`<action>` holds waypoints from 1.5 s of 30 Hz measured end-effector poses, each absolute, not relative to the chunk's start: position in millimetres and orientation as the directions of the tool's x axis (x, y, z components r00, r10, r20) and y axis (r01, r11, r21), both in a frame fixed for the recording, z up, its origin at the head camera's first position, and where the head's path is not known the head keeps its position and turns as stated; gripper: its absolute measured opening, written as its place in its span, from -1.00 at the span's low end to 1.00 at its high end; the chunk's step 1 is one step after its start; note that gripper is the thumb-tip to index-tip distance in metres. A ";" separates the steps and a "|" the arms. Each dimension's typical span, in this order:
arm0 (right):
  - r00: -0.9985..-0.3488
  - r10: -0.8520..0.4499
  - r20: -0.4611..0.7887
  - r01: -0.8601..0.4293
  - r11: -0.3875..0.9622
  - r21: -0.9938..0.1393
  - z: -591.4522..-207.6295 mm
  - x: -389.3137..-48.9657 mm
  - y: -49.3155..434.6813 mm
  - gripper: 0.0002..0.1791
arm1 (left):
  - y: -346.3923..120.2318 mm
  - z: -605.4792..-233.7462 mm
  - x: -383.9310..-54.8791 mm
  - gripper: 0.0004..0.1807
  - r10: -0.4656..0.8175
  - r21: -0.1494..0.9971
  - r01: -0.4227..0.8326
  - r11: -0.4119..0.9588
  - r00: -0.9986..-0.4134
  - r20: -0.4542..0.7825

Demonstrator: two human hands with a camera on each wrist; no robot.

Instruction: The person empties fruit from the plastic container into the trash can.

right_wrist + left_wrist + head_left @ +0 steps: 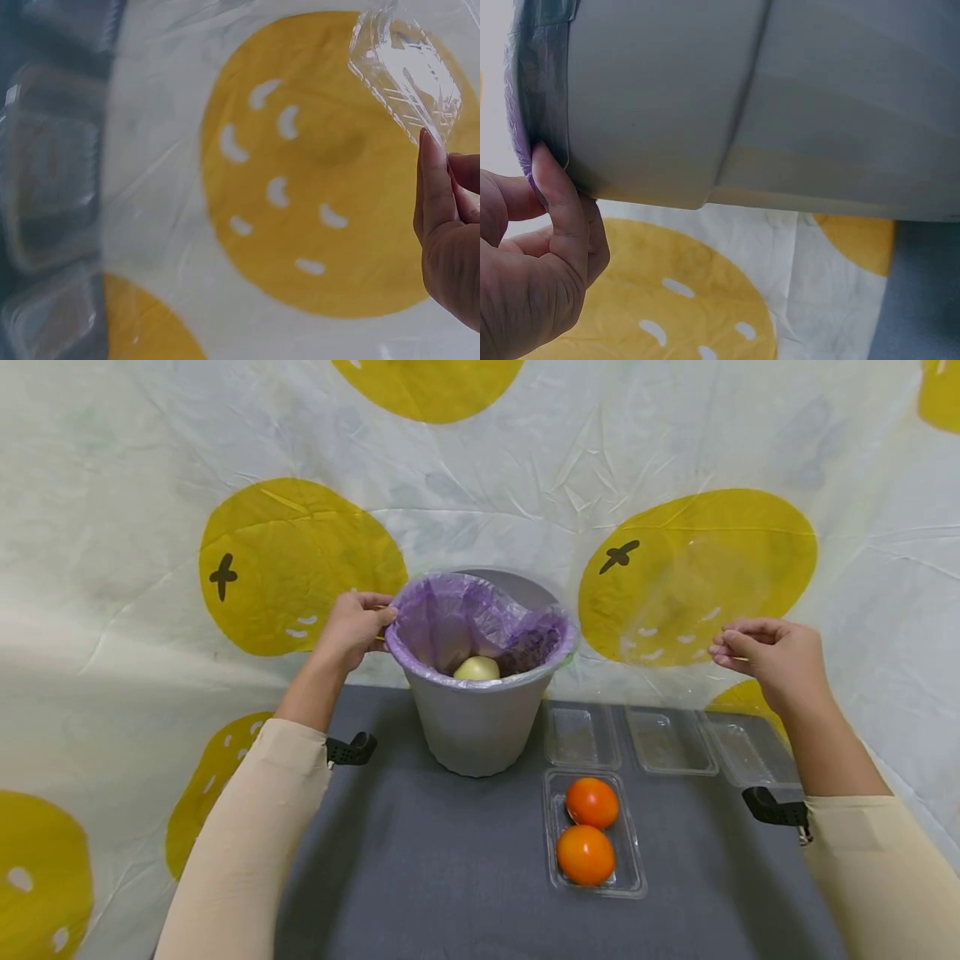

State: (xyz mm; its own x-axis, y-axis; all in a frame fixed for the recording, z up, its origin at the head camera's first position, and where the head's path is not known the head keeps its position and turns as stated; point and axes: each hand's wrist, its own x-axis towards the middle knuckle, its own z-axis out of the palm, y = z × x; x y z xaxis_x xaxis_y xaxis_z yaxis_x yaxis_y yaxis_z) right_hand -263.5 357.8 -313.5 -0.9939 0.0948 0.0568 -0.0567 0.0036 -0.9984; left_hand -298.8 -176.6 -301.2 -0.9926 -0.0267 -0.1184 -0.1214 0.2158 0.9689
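My left hand (352,631) pinches the rim of a grey bin (476,727) and the purple bag (442,618) that lines it. In the left wrist view, the thumb lies on the bag side and the fingertips press the bin's outer wall. A pale yellow-green round thing (477,668) sits inside the bag, with something dark beside it. Raised at the right, my right hand (780,660) pinches a thin piece of clear plastic (416,75) between thumb and fingers. Its edge looks crimped, and it catches bright light in the right wrist view.
A clear tray (633,868) on the grey table (435,877) holds two orange-red round fruits (585,855). Behind it stand three clear plastic trays (581,739) in a row, right of the bin. A white curtain (480,468) with yellow shapes hangs behind everything.
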 end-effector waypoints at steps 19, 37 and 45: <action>-0.958 -0.212 -0.194 0.038 0.577 -0.816 -386.6 -234.9 412.5 -0.59 | -175.6 -301.4 -296.3 -0.51 -0.036 0.970 -0.124 0.209 -0.992 -0.119; -0.731 -0.542 -0.414 0.131 0.484 -0.865 -443.5 -212.2 452.0 -0.68 | -175.2 -301.1 -298.7 -0.49 -0.045 0.967 -0.123 0.224 -0.992 -0.116; -0.587 -0.667 -0.459 0.299 0.348 -0.889 -465.3 -207.0 464.5 -0.75 | -174.9 -300.3 -297.2 -0.50 -0.044 0.969 -0.121 0.214 -0.992 -0.114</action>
